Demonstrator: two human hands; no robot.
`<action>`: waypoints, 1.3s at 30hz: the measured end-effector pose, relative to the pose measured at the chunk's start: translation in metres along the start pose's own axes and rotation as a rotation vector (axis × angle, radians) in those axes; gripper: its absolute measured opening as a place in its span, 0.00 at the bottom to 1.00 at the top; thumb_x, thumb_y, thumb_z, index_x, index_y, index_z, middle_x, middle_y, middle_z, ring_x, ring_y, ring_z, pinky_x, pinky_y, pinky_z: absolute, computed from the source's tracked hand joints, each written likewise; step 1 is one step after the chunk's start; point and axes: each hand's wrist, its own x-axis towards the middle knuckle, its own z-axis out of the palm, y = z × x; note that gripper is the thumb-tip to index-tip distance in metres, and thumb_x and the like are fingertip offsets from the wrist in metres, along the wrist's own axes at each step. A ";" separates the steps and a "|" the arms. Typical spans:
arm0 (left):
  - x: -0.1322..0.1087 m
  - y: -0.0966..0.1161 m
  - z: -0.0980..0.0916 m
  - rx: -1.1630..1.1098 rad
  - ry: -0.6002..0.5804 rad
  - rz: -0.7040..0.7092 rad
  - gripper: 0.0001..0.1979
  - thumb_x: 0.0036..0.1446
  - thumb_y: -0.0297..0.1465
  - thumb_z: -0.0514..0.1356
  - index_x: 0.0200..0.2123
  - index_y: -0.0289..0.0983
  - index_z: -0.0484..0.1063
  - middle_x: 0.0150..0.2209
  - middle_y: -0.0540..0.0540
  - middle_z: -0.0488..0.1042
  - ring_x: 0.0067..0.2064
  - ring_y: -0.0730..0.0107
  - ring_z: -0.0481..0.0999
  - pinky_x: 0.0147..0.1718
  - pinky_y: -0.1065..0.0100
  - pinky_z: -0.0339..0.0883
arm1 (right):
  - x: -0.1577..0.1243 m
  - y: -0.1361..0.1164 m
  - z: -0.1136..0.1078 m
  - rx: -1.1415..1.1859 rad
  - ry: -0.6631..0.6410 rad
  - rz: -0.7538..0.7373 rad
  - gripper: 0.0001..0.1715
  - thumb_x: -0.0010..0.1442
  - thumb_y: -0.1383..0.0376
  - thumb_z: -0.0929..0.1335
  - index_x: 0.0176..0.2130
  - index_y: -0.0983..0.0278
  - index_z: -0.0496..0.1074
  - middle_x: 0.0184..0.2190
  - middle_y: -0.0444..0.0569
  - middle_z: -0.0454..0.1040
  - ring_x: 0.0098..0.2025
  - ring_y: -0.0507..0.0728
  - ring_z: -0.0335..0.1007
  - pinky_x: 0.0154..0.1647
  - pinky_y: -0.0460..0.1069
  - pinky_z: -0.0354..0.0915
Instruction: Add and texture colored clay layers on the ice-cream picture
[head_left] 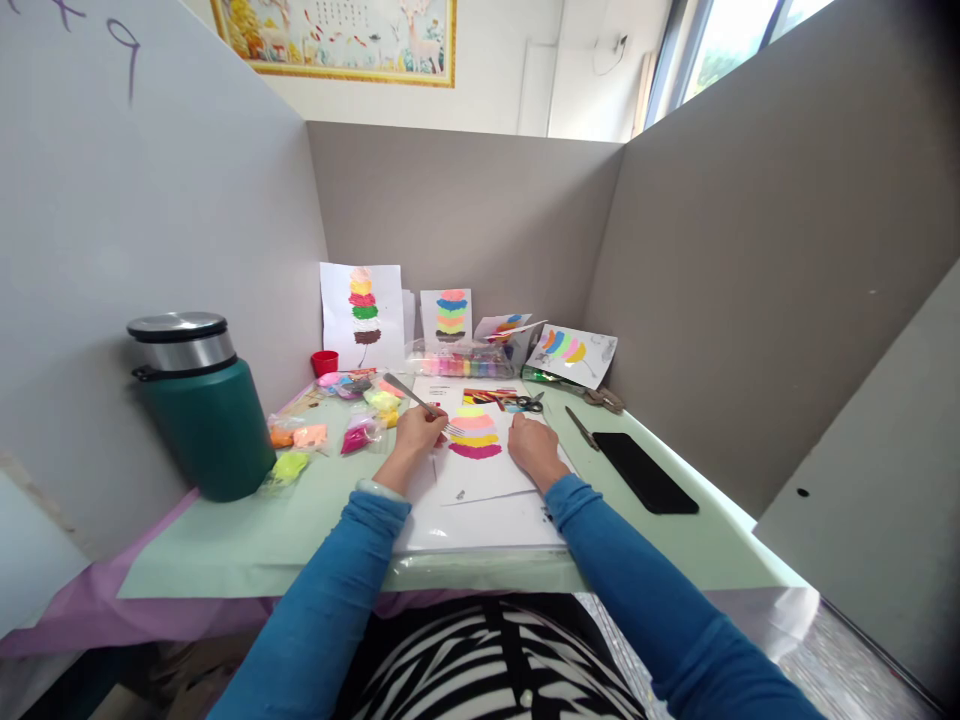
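My left hand [420, 432] is closed around a metal fork [409, 392]. The handle slants up to the left, and the tines point at the left edge of the colored stripes. These curved stripes [475, 437], in yellow, pink, lilac and magenta, look like soft clay pressed on a white sheet of paper [472, 485]. My right hand [534, 448] rests on the sheet just right of the stripes. Its fingers are curled in, and whether anything is inside them is hidden. More white paper lies under the sheet.
Bags of colored clay [360, 432] lie at the left, near a green flask [206, 410]. Scissors [529, 403] and pencils lie behind the sheet. A black phone [645, 472] and a knife-like tool [581, 428] are at the right. Finished pictures [362, 315] lean at the back; grey partitions enclose the table.
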 end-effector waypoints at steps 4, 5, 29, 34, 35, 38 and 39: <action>-0.004 0.001 0.000 0.114 -0.086 0.038 0.08 0.52 0.26 0.58 0.33 0.31 0.77 0.18 0.51 0.71 0.20 0.73 0.72 0.21 0.75 0.64 | 0.000 0.001 0.002 0.010 0.016 -0.003 0.17 0.67 0.68 0.56 0.50 0.67 0.67 0.38 0.59 0.77 0.45 0.61 0.75 0.43 0.52 0.64; -0.004 0.001 0.001 0.126 -0.104 0.046 0.08 0.51 0.26 0.58 0.32 0.31 0.77 0.18 0.50 0.72 0.20 0.73 0.72 0.21 0.75 0.63 | 0.001 0.001 0.003 0.010 0.015 -0.004 0.17 0.66 0.68 0.56 0.49 0.67 0.67 0.38 0.59 0.77 0.45 0.61 0.75 0.42 0.52 0.64; -0.001 -0.004 0.013 0.294 -0.134 0.090 0.09 0.51 0.27 0.58 0.34 0.31 0.77 0.17 0.50 0.71 0.18 0.74 0.69 0.20 0.74 0.60 | 0.000 0.001 0.002 0.017 0.026 -0.015 0.17 0.65 0.68 0.57 0.50 0.69 0.68 0.39 0.60 0.78 0.45 0.62 0.75 0.42 0.52 0.64; -0.003 -0.003 0.010 0.315 -0.117 0.073 0.10 0.51 0.27 0.58 0.34 0.32 0.78 0.18 0.49 0.72 0.19 0.73 0.70 0.21 0.74 0.60 | 0.000 0.001 0.001 0.002 0.017 -0.012 0.18 0.65 0.68 0.57 0.50 0.68 0.67 0.40 0.60 0.77 0.45 0.62 0.75 0.41 0.53 0.65; -0.003 -0.002 0.009 0.313 -0.117 0.070 0.10 0.51 0.27 0.58 0.34 0.32 0.78 0.18 0.49 0.73 0.20 0.73 0.70 0.21 0.74 0.60 | 0.000 0.001 0.001 -0.002 0.016 -0.012 0.18 0.65 0.68 0.57 0.50 0.69 0.67 0.40 0.60 0.77 0.45 0.62 0.75 0.41 0.53 0.65; -0.005 -0.001 0.006 0.311 -0.115 0.057 0.09 0.51 0.27 0.59 0.34 0.31 0.78 0.18 0.48 0.73 0.21 0.72 0.71 0.22 0.74 0.60 | 0.000 0.001 0.001 -0.003 0.009 -0.013 0.18 0.65 0.69 0.57 0.50 0.69 0.67 0.40 0.60 0.77 0.45 0.62 0.75 0.42 0.52 0.65; -0.005 0.000 0.005 0.316 -0.112 0.049 0.09 0.51 0.26 0.59 0.34 0.32 0.78 0.18 0.48 0.73 0.21 0.72 0.71 0.22 0.74 0.60 | 0.000 0.001 0.001 -0.003 0.007 -0.012 0.17 0.65 0.68 0.57 0.50 0.68 0.67 0.40 0.60 0.77 0.45 0.62 0.75 0.42 0.52 0.65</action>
